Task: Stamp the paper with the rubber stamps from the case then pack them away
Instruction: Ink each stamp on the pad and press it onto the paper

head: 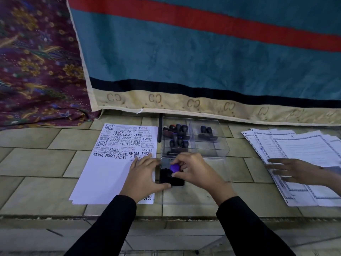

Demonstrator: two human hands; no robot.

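A white paper sheet [108, 174], stamped with words over its far half, lies on the tiled counter. My left hand [143, 177] rests flat on its right edge, thumb touching the black ink pad [172, 180]. My right hand [191, 170] pinches a purple-handled rubber stamp [175, 168] down onto the ink pad. Behind them stands a clear plastic case [210, 146] with several dark-handled stamps [177, 135] in its left compartments and two more [206, 133] at the back right.
Another person's hand [293, 169] lies on a spread of printed forms [302, 163] at the right. A teal and red cloth [203, 52] and a purple patterned cloth [36, 61] hang behind. The counter's front edge [166, 217] runs under my forearms.
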